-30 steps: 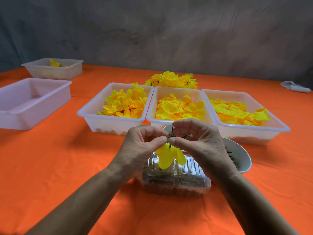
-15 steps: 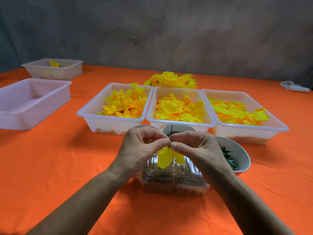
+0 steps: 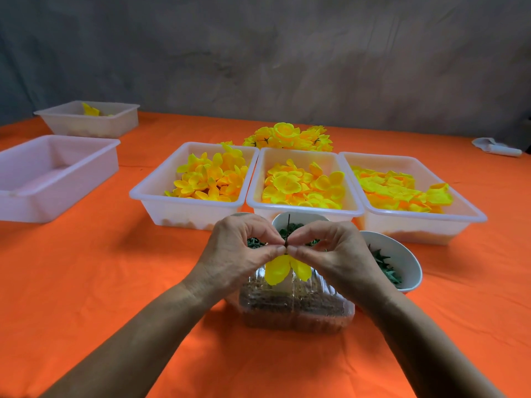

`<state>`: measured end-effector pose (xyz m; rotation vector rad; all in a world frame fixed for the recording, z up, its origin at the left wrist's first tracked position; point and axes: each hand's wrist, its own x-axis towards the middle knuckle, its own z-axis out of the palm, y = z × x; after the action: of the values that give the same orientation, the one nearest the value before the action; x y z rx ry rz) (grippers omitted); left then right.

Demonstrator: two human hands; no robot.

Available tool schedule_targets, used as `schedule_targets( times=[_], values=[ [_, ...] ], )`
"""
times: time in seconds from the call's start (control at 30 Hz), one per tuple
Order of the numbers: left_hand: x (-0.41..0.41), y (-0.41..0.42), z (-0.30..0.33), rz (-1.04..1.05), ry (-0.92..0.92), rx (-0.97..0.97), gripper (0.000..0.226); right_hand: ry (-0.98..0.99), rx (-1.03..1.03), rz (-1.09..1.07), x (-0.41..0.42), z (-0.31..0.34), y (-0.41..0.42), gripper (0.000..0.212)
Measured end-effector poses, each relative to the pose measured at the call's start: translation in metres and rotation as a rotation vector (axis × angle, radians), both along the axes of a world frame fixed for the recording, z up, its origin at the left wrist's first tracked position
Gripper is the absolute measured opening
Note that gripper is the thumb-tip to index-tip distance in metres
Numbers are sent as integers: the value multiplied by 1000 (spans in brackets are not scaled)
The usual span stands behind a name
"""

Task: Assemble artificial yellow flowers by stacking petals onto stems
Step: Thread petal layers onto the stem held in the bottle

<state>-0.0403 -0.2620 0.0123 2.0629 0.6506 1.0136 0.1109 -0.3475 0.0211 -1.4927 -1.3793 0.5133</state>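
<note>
My left hand (image 3: pixel 241 248) and my right hand (image 3: pixel 333 254) meet fingertip to fingertip over the table's near middle. Both pinch a thin dark stem (image 3: pixel 288 228) that points upward between them. A yellow petal piece (image 3: pixel 277 271) hangs below the fingertips on that stem. Behind stand three white trays of yellow petals: left (image 3: pixel 161 193), middle (image 3: pixel 301 209), right (image 3: pixel 471 215). A pile of finished yellow flowers (image 3: pixel 287 136) lies beyond them.
A clear plastic box (image 3: pixel 296 311) with brown contents sits under my hands. Two white bowls (image 3: pixel 402 254) with green pieces stand just behind it. An empty white tray (image 3: pixel 57 173) and another tray (image 3: pixel 89 119) holding a petal are at the left. A white object (image 3: pixel 497 147) lies far right.
My hands have slid the petal piece down the stem, so more of the bare stem now sticks up above my fingertips. Both hands stayed over the clear box.
</note>
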Motion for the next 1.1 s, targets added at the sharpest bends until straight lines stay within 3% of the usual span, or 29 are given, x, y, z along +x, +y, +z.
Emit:
schedule_targets(
  times=[0.27,0.43,0.67,0.8,0.97,1.1],
  values=[
    [2,-1,4,9,78,29,11,-154,0,-55,-1,-5,1,14],
    [-1,2,3,-10,52,-114,7,-3,-80,30,6,0,0,15],
    [5,-1,-2,11,2,-70,11,67,-84,49,8,-2,-2,16],
    [8,0,-6,-2,-19,-83,8,165,-50,-60,20,1,5,22],
    [9,0,-6,-35,-25,-115,15,-32,-43,-332,60,7,51,6],
    [10,0,-6,-32,-10,-104,21,-299,-239,-420,83,2,98,15]
  ],
)
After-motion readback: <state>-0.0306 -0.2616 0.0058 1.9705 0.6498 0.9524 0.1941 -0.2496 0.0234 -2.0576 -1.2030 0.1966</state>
